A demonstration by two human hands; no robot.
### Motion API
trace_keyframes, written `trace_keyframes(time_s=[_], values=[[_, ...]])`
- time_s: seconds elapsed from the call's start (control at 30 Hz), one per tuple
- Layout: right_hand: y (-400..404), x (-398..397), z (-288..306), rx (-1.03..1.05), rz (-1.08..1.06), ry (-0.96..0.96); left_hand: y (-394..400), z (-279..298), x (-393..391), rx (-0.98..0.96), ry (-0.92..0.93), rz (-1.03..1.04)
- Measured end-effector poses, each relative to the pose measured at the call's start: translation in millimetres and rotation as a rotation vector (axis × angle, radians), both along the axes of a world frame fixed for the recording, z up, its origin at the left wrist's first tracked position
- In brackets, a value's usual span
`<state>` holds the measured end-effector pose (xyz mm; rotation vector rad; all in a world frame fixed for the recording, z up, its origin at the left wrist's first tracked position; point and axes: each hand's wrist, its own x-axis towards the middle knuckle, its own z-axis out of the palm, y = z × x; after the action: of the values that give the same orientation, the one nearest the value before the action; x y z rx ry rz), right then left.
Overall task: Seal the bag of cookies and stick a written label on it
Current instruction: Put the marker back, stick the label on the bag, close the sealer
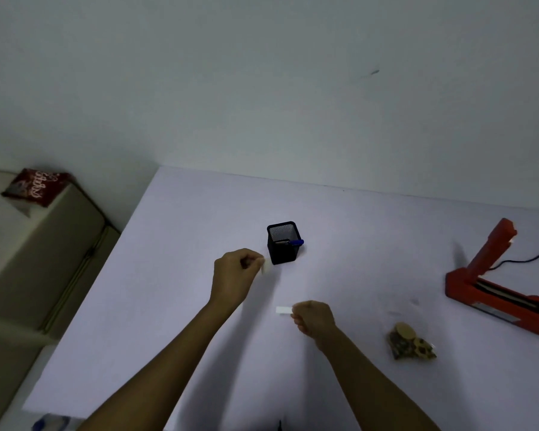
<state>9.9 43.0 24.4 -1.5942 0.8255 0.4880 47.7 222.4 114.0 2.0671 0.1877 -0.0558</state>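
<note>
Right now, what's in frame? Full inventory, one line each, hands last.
table: 1, white, fills the middle and right of the view
pen holder: 1, black mesh, table centre, just beyond the left hand
pen: 1, blue, in the pen holder, poking over its rim
heat sealer: 1, red, right edge of table, arm raised, black cord trailing right
bag of cookies: 1, clear with brown cookies, table, near side of the sealer
label: 1, white strip, pinched by the right hand
backing piece: 1, whitish scrap, pinched by the left hand
red packet: 1, red with white print, on a beige unit far left
left hand: 1, near the pen holder
right hand: 1, table centre
</note>
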Motion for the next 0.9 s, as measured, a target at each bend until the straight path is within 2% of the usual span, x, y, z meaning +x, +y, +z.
trace_keyframes(time_s=[0.2,0.33,0.37,0.5,0.67,0.9], values=[[3,-6,-40,-0.190,0.144,-0.002,-2,-11,-1,0.033,0.036,0.026],[3,-2,-28,-0.368,0.259,-0.035,-9,-18,-3,0.045,0.034,0.017],[4,-1,-17,-0.347,0.238,-0.069,-11,-20,-4,0.052,0.027,0.009],[10,4,33,0.034,0.038,-0.182,-28,-29,-7,0.064,-0.079,-0.053],[-5,1,71,-0.025,-0.077,-0.346,-73,-35,-15,0.088,-0.267,-0.269],[-80,-29,81,-0.055,-0.279,-0.319,-150,-36,-34,0.132,-0.353,-0.509]])
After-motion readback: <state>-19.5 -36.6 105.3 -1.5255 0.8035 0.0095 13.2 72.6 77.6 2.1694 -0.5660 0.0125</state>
